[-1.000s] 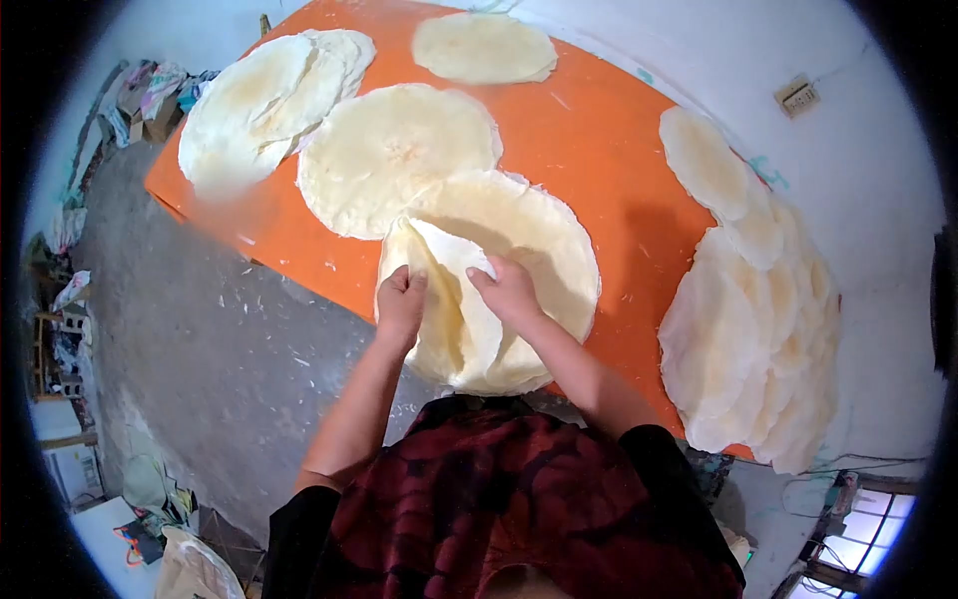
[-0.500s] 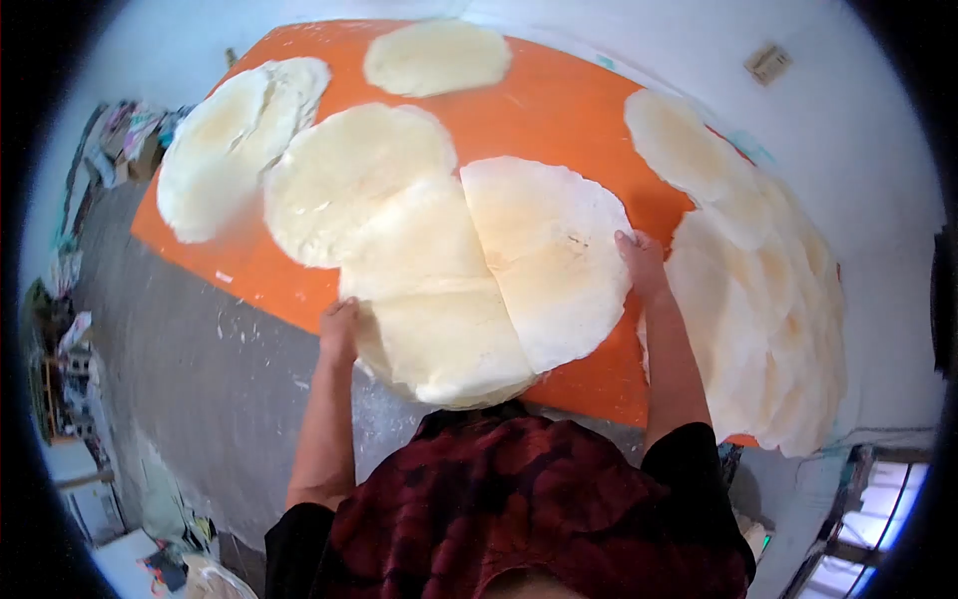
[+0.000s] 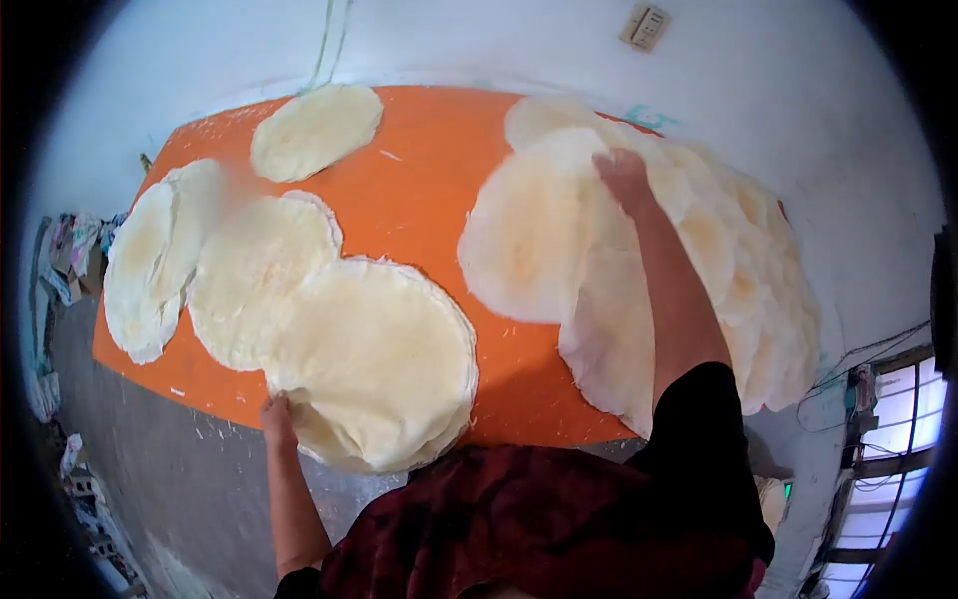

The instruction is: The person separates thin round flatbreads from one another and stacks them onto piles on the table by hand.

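Note:
Thin round flatbread sheets lie about an orange table (image 3: 429,180). My right hand (image 3: 624,180) is closed on the upper right edge of one flatbread sheet (image 3: 524,235), slightly blurred, at the left side of a large heap of overlapping sheets (image 3: 748,270). Closer to my body, my left hand (image 3: 277,414) pinches the lower left rim of the near stack of flatbread sheets (image 3: 379,349), whose front is wrinkled. Touching that stack on its left is a middle stack (image 3: 259,275). How many sheets each stack holds cannot be made out.
Another stack with a folded-looking edge (image 3: 150,270) lies at the table's left end, and a further round sheet (image 3: 317,130) at the back. A white wall with a socket plate (image 3: 646,27) rises behind. Right of the table is a barred window (image 3: 898,439).
My right hand has lifted one sheet off the near stack and carried it right and away from me to the heap. The view has turned right; my left hand still grips the near stack.

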Demonstrator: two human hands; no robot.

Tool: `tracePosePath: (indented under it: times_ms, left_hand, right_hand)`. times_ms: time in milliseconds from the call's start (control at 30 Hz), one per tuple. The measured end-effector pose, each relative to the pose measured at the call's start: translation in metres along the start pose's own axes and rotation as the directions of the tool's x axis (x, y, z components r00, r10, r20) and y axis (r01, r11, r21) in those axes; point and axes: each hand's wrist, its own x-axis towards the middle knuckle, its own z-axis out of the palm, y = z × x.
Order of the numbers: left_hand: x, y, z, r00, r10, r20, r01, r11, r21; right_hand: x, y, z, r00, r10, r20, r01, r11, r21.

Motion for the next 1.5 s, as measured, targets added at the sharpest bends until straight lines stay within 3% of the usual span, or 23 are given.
tracePosePath:
  times_ms: [33,100,167,233,333,367,400,500,533,667,800,833,867,900,1000,1033,1133,1167,1233,1267,1367,1467,1500]
  left_hand:
    - [-0.003,0.002,0.002,1.000,-0.009,-0.012,0.009,1.000,0.002]
    - [0.008,-0.008,-0.009,0.999,0.013,0.041,-0.015,0.999,0.043]
    - [0.007,-0.007,-0.007,0.999,0.011,0.039,-0.013,0.998,0.057]
    - [0.012,-0.013,-0.006,1.000,0.014,0.017,-0.015,0.998,0.059]
    - [0.018,-0.020,-0.011,0.999,0.036,0.015,-0.037,0.994,0.100]
    - [0.013,-0.016,-0.007,0.999,0.040,0.009,-0.041,0.994,0.104]
    - [0.011,-0.013,-0.005,0.999,0.046,0.003,-0.046,0.993,0.108]
    - [0.012,-0.010,-0.008,0.999,0.034,-0.004,-0.033,0.985,0.170]
    - [0.007,-0.004,-0.003,0.998,0.051,-0.020,-0.046,0.981,0.187]
    - [0.010,-0.008,-0.011,0.999,0.051,0.011,-0.052,0.969,0.241]
    - [-0.012,0.014,-0.008,0.955,-0.027,0.295,0.017,0.999,0.037]
    - [0.001,-0.001,-0.010,0.975,-0.126,0.185,0.146,0.985,-0.097]
    - [-0.024,0.025,0.008,0.978,-0.123,0.166,0.147,0.979,-0.138]
    - [-0.030,0.029,0.002,0.976,-0.031,0.214,0.049,0.995,-0.081]
    - [-0.050,0.052,0.021,0.960,0.144,0.238,-0.154,0.988,0.023]
    - [-0.056,0.057,0.031,0.948,0.169,0.269,-0.189,0.981,0.053]
    - [-0.092,0.077,0.069,0.896,0.351,0.272,-0.378,0.924,0.054]
    - [-0.098,0.076,0.075,0.867,0.417,0.273,-0.449,0.891,0.067]
    - [-0.105,0.067,0.082,0.786,0.525,0.325,-0.608,0.749,0.262]
    - [-0.113,0.072,0.084,0.658,0.621,0.425,-0.751,0.501,0.430]
    - [-0.141,0.078,0.093,0.594,0.559,0.579,-0.787,0.253,0.563]
    - [-0.151,0.077,0.091,0.586,0.439,0.681,-0.803,0.200,0.562]
    - [-0.152,0.079,0.088,0.626,0.385,0.678,-0.775,0.407,0.484]
  right_hand:
    - [0.018,0.004,-0.011,0.999,0.042,-0.014,-0.040,0.987,0.157]
    - [0.053,0.038,-0.028,0.895,0.203,-0.397,-0.077,0.947,0.310]
    - [0.033,0.017,-0.076,0.858,0.472,-0.203,-0.172,0.636,0.752]
    - [0.013,0.041,-0.089,0.775,0.614,-0.153,-0.185,0.451,0.873]
    - [-0.013,0.151,-0.038,0.460,0.888,0.020,-0.152,0.056,0.987]
    - [-0.039,0.169,-0.009,0.431,0.895,0.112,-0.128,-0.062,0.990]
    - [-0.066,0.202,0.023,0.491,0.830,0.267,-0.329,-0.107,0.938]
    - [-0.120,0.175,0.077,0.257,0.893,0.370,-0.479,-0.215,0.851]
    - [-0.133,0.180,0.083,0.322,0.806,0.497,-0.646,-0.197,0.738]
    - [-0.142,0.137,0.071,0.428,0.733,0.529,-0.529,-0.271,0.804]
    - [-0.159,0.137,0.078,0.467,0.804,0.368,-0.610,-0.008,0.792]
    - [-0.169,0.172,0.092,0.537,0.825,0.175,-0.632,0.256,0.731]
    - [-0.175,0.214,0.109,0.682,0.711,-0.171,-0.594,0.675,0.438]
    - [-0.183,0.253,0.128,0.768,0.410,-0.493,-0.452,0.891,0.038]
    - [-0.188,0.075,0.116,0.897,0.366,-0.248,-0.317,0.924,0.215]
    - [-0.192,0.024,0.129,0.905,0.419,0.079,-0.379,0.707,0.597]
    - [-0.211,-0.160,0.113,0.690,0.064,0.721,-0.650,0.492,0.579]
    - [-0.222,-0.195,0.123,0.615,-0.028,0.788,-0.631,0.582,0.513]
    - [-0.241,-0.259,0.133,0.673,-0.044,0.738,-0.523,0.677,0.518]
    - [-0.244,-0.274,0.139,0.719,-0.038,0.694,-0.447,0.738,0.505]
    - [-0.231,-0.268,0.165,0.781,-0.146,0.608,-0.344,0.711,0.613]
    - [-0.223,-0.248,0.171,0.720,-0.069,0.691,-0.359,0.815,0.455]
    - [-0.219,-0.245,0.169,0.687,-0.037,0.725,-0.363,0.848,0.387]
